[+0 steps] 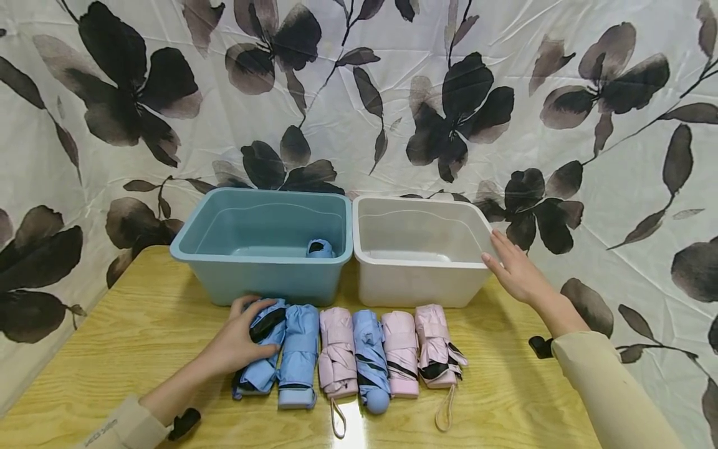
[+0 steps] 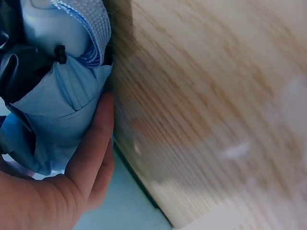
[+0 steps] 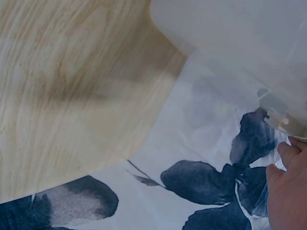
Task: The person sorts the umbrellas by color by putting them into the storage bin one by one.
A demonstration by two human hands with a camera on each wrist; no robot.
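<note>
My left hand [image 1: 242, 337] grips the leftmost folded blue umbrella [image 1: 260, 377] of a row on the table, thumb on the near side and fingers over its far part. In the left wrist view, the fingers lie along the side of this umbrella [image 2: 67, 96], near its strap and handle end. My right hand [image 1: 518, 271] rests with straight fingers on the right rim of the white bin [image 1: 423, 287]. In the right wrist view, the fingertips of this hand [image 3: 290, 187] touch the bin's edge. Beside the held umbrella lies another blue umbrella [image 1: 298, 355].
Further right in the row lie pink umbrellas [image 1: 338, 355] and a blue one [image 1: 370, 362], some with wrist loops. A teal bin [image 1: 263, 280] stands behind them, left of the white bin, with a blue umbrella [image 1: 321, 249] inside. A floral cloth [image 1: 370, 93] hangs behind the table [image 1: 112, 374].
</note>
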